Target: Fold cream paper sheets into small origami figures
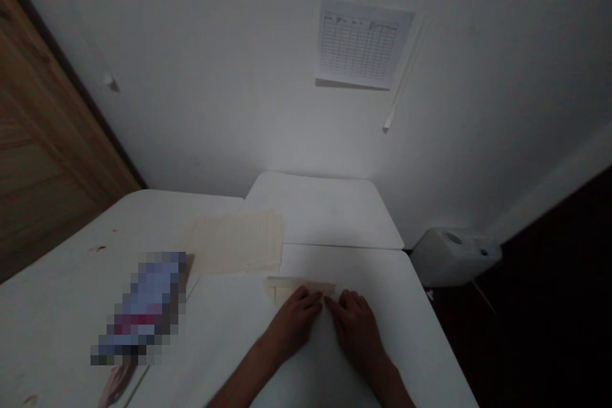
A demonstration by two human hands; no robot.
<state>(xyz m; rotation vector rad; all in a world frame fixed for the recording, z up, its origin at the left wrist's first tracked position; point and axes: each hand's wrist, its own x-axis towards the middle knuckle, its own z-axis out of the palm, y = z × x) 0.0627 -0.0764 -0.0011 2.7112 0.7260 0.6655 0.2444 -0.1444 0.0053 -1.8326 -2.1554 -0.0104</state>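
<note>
A folded sheet of cream paper (299,287) lies on the nearer white table (382,296), its far edge showing past my hands. My left hand (294,325) and my right hand (356,331) lie side by side, with their fingertips pressing on the paper and nearly meeting. Most of the sheet's near part is hidden by my hands or too pale to tell from the table. A loose stack of cream paper (234,242) lies just beyond, a short way from my fingertips.
To the left of my hands lies a pixelated, blurred blue-and-red object (143,309). A second white table (325,210) butts against the far edge. A ruled sheet (363,43) hangs on the wall. A white box (454,255) stands on the floor at right, beside a wooden door (48,121) at left.
</note>
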